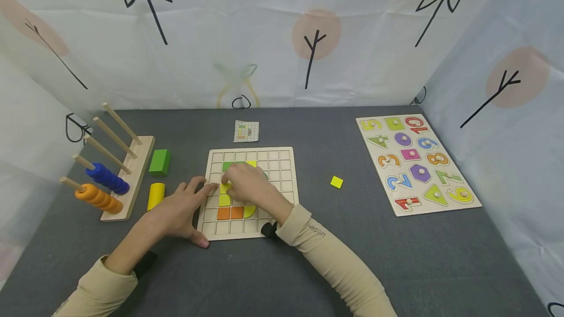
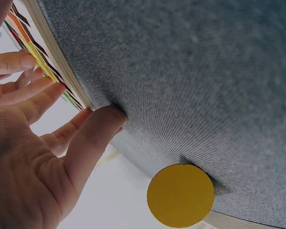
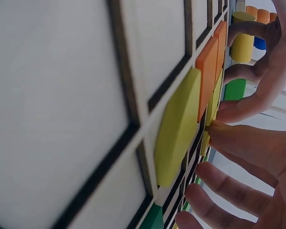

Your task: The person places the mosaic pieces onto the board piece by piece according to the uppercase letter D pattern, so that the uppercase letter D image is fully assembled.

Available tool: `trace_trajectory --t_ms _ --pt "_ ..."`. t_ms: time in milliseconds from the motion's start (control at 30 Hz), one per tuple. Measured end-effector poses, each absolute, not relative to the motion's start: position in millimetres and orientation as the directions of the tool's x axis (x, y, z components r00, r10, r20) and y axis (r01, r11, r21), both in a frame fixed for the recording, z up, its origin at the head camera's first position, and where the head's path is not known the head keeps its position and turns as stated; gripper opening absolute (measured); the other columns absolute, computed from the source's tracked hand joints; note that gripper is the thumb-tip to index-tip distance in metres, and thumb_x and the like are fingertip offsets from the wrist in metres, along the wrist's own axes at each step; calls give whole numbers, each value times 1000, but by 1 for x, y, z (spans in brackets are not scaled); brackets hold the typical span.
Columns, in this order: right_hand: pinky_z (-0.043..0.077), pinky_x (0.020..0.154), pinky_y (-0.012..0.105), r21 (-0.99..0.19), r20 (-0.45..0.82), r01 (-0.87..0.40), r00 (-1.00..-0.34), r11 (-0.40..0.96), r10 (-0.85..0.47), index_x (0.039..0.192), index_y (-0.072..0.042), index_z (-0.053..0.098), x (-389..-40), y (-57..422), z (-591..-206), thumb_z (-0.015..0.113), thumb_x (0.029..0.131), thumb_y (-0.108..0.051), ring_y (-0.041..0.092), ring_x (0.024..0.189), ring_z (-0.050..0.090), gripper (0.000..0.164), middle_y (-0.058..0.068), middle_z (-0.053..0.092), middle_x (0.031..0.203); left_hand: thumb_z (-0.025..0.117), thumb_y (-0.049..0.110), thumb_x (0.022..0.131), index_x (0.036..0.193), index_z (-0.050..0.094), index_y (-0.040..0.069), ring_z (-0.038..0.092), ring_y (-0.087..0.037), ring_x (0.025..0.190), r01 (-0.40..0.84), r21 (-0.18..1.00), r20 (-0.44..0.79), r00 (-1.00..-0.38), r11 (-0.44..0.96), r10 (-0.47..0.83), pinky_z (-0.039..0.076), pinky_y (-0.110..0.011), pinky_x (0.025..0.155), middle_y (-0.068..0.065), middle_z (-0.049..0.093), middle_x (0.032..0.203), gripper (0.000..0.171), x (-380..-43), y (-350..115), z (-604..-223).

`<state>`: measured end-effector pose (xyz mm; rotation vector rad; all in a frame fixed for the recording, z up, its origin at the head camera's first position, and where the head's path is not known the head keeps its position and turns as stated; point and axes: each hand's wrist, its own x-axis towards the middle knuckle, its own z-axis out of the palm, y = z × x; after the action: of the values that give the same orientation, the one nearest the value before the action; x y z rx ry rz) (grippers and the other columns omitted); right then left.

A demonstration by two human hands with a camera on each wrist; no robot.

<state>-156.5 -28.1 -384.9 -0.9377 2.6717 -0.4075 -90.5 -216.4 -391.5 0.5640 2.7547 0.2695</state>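
A wooden grid board [image 1: 282, 185] lies in the middle of the dark table. Colored tiles sit in its cells: yellow squares [image 1: 224, 200], orange squares [image 1: 230, 213], a rounded yellow tile [image 1: 249, 211] and green tiles [image 1: 227, 166]. My right hand [image 1: 253, 187] is over the board; its thumb and index finger pinch a yellow square tile [image 3: 205, 143] in the left part of the grid. My left hand [image 1: 182, 209] rests at the board's left side with fingers spread, the thumb by the near left corner. In the left wrist view the thumb [image 2: 97, 138] touches the tabletop beside the board's edge.
A loose yellow square [image 1: 337, 182] lies right of the board. Behind it is a small pattern card [image 1: 246, 131]. A number puzzle [image 1: 416, 165] lies far right. At left stand a peg stacker [image 1: 132, 180], a green block [image 1: 160, 163] and a yellow cylinder [image 1: 156, 195].
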Motion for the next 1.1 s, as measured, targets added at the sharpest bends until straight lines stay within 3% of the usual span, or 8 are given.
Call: trace_trajectory --t_ms 533,1100 --pt "46 52 22 -359 -162 -542 -766 760 -622 118 -14 78 -157 -28 -385 70 92 -9 15 97 68 28 2 73 127 95 66 48 153 41 8 50 -49 121 348 248 -266 -873 904 409 55 -57 87 -29 36 154 132 -92 -217 -392" --pt "47 54 22 -361 -166 -546 -760 756 -628 118 -13 78 -156 -27 -385 71 94 -12 16 105 68 25 3 73 128 96 64 48 153 42 7 49 -51 123 351 252 -257 -875 902 412 55 -58 87 -29 37 153 131 -91 -217 -392"
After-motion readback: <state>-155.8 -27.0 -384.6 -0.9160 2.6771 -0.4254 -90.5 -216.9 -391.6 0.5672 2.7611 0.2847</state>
